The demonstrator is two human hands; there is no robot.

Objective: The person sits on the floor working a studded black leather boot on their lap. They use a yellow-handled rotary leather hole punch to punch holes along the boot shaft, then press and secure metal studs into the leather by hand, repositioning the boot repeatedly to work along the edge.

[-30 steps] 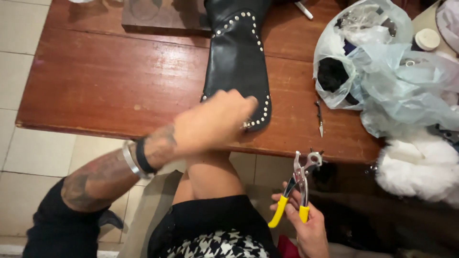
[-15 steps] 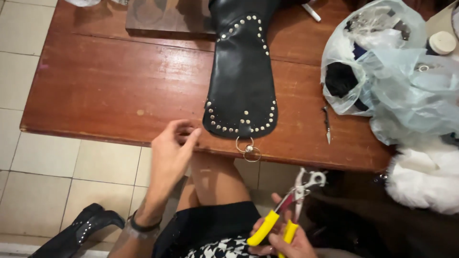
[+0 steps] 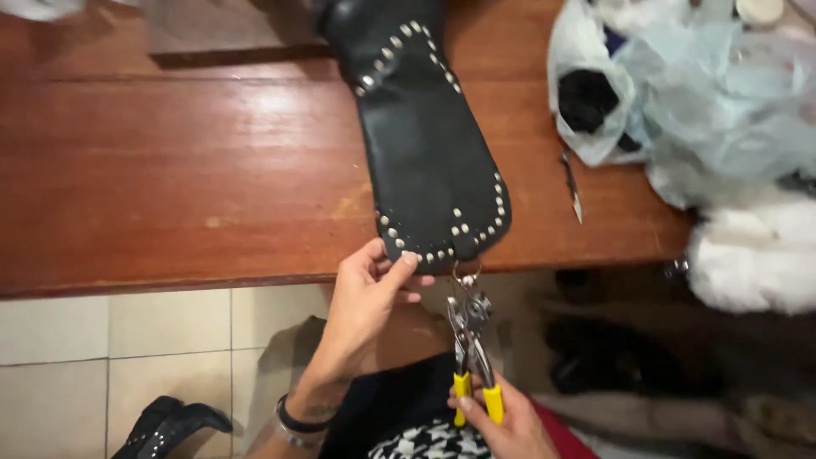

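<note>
A black leather piece edged with metal studs lies on the wooden table, its rounded end hanging over the near edge. A metal ring hangs from that end. My left hand pinches the studded lower left corner of the leather. My right hand grips yellow-handled pliers, jaws pointing up at the ring.
Clear plastic bags holding dark items sit at the table's right. White fluffy material lies below them. A small metal tool rests beside the leather. A black studded strap lies on the tiled floor at lower left.
My left hand has moved up from below the table edge to grasp the leather's corner. My right hand has raised the pliers to the ring. The camera view has drawn closer.
</note>
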